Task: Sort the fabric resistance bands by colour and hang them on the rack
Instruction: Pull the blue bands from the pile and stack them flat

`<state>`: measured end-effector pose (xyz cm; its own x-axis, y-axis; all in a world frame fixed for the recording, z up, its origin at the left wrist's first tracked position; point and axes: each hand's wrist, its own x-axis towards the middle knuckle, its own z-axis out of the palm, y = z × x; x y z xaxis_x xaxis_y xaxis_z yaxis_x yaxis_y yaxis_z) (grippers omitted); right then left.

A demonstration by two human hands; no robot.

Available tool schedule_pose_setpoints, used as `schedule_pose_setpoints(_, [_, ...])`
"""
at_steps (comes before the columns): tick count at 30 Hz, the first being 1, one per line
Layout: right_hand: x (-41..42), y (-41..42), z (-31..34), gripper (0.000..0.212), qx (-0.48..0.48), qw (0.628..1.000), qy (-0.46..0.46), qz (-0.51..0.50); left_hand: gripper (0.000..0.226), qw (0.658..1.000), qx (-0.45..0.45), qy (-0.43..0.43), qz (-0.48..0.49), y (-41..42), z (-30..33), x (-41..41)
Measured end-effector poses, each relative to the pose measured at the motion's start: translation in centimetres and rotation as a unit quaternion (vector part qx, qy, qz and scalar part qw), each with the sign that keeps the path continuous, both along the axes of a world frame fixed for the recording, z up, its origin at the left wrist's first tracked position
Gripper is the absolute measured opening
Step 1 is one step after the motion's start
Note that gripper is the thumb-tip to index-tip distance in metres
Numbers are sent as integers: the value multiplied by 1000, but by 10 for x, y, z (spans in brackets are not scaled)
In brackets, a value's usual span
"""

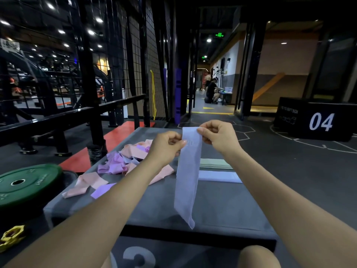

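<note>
Holding pale blue band [187, 176] up over grey box top [212, 206], left hand [166, 147] and right hand [219, 137] each pinching its upper end | pink and purple bands [123, 161] heaped left | folded green stack [215, 163] and blue stack [219, 176] right, partly hidden behind hanging band | green weight plate [25, 183] at box's left

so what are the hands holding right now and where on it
Both hold one pale blue band by its top end: the left hand pinches the left edge, the right hand the right corner. The rest hangs free.
</note>
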<state>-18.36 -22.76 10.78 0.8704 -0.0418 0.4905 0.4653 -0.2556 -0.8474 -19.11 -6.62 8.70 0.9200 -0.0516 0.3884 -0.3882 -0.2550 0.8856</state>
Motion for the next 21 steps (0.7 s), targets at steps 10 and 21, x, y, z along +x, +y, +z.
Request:
schedule_pose_setpoints(10, [-3,12,8,20,-67,997,-26,39,12,998,-26,-58,-14,4,11,-1])
schedule_pose_setpoints(21, [6,19,-33,17,-115,980,114,112,23,993,-84,-40,70,10,3,10])
